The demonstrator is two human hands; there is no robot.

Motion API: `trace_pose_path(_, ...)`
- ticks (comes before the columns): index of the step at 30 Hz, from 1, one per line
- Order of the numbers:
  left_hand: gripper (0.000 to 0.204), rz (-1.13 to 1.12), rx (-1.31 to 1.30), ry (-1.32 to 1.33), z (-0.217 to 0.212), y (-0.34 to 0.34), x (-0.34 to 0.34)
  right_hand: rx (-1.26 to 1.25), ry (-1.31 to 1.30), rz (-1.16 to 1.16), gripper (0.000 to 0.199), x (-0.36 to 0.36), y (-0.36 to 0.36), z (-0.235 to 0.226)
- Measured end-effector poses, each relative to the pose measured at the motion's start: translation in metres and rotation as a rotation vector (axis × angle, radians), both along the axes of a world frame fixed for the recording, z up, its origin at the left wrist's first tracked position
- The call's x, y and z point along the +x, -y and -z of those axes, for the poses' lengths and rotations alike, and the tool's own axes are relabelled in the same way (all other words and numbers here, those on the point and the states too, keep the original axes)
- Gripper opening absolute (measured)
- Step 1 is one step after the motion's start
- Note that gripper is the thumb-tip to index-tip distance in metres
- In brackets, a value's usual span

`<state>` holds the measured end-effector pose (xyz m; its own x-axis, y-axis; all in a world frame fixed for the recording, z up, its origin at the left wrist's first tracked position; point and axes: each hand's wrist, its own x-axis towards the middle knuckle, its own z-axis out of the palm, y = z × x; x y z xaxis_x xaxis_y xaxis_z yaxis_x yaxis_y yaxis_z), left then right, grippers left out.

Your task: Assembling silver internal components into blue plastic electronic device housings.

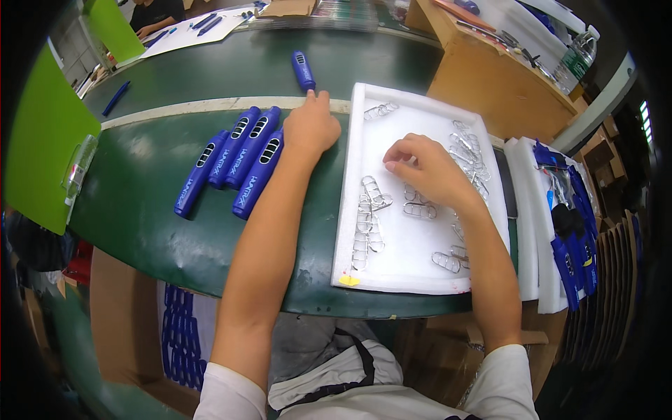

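Fingers pinched, right hand (420, 168) rests in white tray (420, 280) on green table (140, 203).

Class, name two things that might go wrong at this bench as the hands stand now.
1. The left hand rests against the blue handles lying loose on the green table; a nudge might roll them.
2. The right hand picks among clear clips in the white tray; they may tangle or scatter.

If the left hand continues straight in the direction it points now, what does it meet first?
The left hand points away from the person, fingers at the pale strip on the green table. Straight on, it would probably first meet the single blue handle lying just beyond its fingertips; the gap between them looks small.
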<state>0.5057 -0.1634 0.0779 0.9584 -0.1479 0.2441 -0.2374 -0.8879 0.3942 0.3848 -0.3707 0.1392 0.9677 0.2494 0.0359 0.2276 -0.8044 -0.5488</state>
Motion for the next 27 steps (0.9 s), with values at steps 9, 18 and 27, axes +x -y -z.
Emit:
trace_pose_path(9, 0.034, 0.008, 0.095, 0.123, 0.003, 0.013, -0.02, 0.065, -0.043, -0.06, 0.018, -0.005, -0.001, -0.003)
trace_pose_path(18, 0.032, 0.042, 0.075, 0.172, 0.005, 0.011, -0.021, 0.045, -0.009, -0.317, 0.035, -0.01, -0.009, 0.002)
trace_pose_path(27, 0.033, 0.03, 0.094, 0.136, 0.004, 0.011, -0.022, 0.259, -0.047, -0.158, 0.017, -0.01, -0.01, -0.006)
